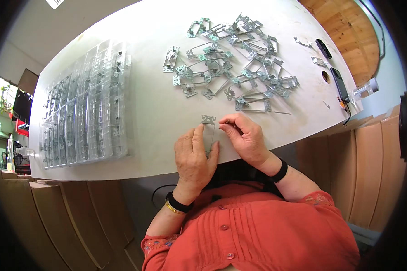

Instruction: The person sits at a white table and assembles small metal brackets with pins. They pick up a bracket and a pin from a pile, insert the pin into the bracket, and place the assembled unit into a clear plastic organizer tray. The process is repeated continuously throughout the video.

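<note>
My left hand [193, 156] is closed on a small metal bracket [208, 119] whose cut-out end plate sticks out past the fingertips; a thin rod runs down from it between thumb and fingers. Just to the right, my right hand [246, 137] is pinched shut, thumb against forefinger, close beside the bracket. A tiny dark bit shows at its fingertips, too small to name. Beyond both hands lies a loose heap of similar metal brackets [219, 66], plates joined by thin rods, tangled together.
On the left of the white table [151, 135] stand transparent plastic trays [87, 101] with many narrow compartments holding small dark parts. At the right edge are a phone [339, 84], a black oval object [324, 48] and a plastic bottle [365, 89]. Cardboard boxes [366, 171] stand below the table.
</note>
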{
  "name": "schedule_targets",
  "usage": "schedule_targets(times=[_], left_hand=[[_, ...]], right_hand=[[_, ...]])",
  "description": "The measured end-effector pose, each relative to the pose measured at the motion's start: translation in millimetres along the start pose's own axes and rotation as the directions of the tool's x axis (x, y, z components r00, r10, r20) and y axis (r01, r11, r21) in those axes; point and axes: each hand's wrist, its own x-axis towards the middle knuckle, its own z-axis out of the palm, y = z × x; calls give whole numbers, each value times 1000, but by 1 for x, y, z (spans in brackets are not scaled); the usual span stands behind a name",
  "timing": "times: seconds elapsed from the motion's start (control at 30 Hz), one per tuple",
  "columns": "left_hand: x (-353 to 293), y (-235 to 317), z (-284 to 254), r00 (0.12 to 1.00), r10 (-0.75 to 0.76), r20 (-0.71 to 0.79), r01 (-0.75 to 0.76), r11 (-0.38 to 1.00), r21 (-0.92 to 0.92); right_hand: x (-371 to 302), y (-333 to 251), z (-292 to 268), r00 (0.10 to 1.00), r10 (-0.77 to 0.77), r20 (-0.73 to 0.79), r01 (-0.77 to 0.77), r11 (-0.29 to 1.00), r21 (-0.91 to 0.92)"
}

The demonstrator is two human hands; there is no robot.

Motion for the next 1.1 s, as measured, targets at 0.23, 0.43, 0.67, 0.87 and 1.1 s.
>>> schedule_targets(times=[0.23,0.43,0.67,0.87,1.1], left_hand=[[-2,-7,-2,999,-23,-41,20,997,-73],[-4,-11,-5,994,-107,21,109,974,-197],[-5,-15,-1,994,-103,-37,93,973,-211],[-3,-14,-2,993,-110,-45,97,970,-223],[-4,-15,0,993,-106,-51,91,968,-234]], right_hand=[[2,-4,4,998,-10,-63,10,1000,11],[3,-8,8,999,-48,-22,47,998,-32],[5,-8,11,996,-86,-16,84,992,-90],[3,-4,11,999,-47,-9,46,996,-76],[6,-10,10,992,-130,1,128,979,-155]])
